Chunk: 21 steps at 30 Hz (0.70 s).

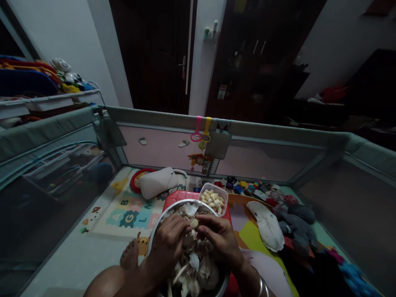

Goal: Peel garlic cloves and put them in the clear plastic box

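Note:
My left hand (168,243) and my right hand (219,239) meet over a metal bowl (154,237) full of papery garlic skins (194,268). Both hands pinch one pale garlic clove (194,223) between their fingertips, fingers curled. Just beyond the bowl, a clear plastic tub (225,197) holds several peeled cloves (213,200). Bowl and tub rest on a red stool or tray (173,198). My bare knee and foot (130,255) lie at the left of the bowl.
I sit inside a mesh-walled playpen (278,140) on an alphabet foam mat (130,212). A white bag (156,181) lies behind the bowl, small toys (247,187) and a grey plush (295,225) at the right. A dark door (154,53) stands beyond.

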### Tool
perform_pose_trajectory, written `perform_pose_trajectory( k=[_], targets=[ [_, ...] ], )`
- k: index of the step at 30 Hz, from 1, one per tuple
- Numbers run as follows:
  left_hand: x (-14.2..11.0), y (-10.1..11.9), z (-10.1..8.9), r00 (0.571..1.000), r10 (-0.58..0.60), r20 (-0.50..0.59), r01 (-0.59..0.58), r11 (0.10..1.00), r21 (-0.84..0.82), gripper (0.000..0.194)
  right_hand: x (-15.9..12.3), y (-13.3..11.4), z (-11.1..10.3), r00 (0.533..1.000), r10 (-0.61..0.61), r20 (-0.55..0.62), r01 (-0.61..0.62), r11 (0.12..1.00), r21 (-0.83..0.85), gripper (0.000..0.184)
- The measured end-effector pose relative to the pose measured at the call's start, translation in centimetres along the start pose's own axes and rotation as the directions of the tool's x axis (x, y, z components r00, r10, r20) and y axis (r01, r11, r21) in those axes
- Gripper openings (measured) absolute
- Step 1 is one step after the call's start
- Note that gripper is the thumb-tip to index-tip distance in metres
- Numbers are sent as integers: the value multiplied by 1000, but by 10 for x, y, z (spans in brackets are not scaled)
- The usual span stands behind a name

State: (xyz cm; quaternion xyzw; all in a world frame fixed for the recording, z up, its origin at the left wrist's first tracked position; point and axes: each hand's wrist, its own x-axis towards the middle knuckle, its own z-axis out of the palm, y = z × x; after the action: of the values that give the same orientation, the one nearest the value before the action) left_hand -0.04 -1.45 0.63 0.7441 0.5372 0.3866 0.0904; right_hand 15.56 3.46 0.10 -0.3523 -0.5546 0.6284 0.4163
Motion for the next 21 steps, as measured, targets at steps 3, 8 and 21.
perform_pose_trajectory(
  k=[3,8,21],
  targets=[
    [0,-1,1,1000,-8,-5,8,1000,-16,17,0,0,0,999,-21,-31,21,1000,-15,20],
    [0,0,2,1000,-14,-2,14,1000,4,20,1,1,-1,995,-96,-17,95,992,-81,21],
    [-2,0,1,983,-19,-181,-9,989,-149,20,3,-2,0,1000,29,-4,-28,994,102,15]
  ],
)
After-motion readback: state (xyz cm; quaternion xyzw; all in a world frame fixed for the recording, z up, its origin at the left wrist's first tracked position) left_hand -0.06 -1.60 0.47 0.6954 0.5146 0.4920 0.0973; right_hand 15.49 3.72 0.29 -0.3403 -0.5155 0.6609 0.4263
